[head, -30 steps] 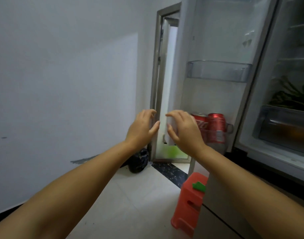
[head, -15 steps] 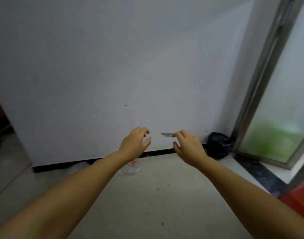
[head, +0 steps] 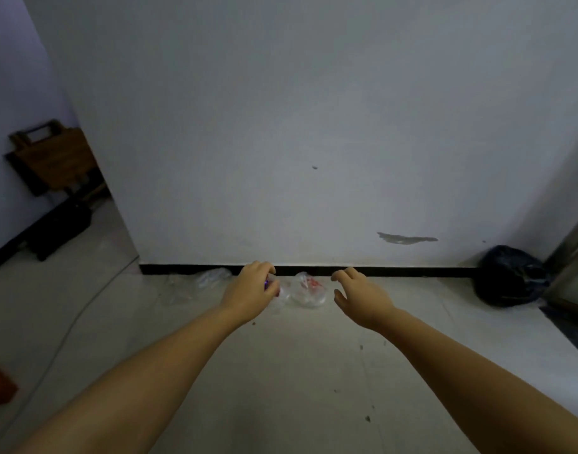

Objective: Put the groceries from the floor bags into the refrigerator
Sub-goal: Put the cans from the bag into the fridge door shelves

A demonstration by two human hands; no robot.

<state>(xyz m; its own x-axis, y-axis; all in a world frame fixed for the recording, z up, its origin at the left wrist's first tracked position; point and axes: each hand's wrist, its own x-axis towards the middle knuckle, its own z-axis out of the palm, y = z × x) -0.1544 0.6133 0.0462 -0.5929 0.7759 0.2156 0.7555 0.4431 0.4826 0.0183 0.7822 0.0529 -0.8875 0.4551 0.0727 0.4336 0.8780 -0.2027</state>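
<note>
Both hands have swung from the refrigerator toward the floor — left hand (head: 248, 294) and right hand (head: 363, 298) apart, fingers loosely curled, holding nothing, above 2 clear bags (head: 305, 290) by the baseboard (head: 412, 271).

Both arms reach forward over pale floor (head: 281, 388) toward white wall (head: 297, 126). Left hand (head: 250, 291) and right hand (head: 359, 298) hang with fingers loosely curled, holding nothing. Clear plastic bag (head: 305, 290) (something red inside) lies between them at the black baseboard (head: 395, 271). Second clear bag (head: 195, 285) to its left. Black bag (head: 510, 278) in right corner.
</note>
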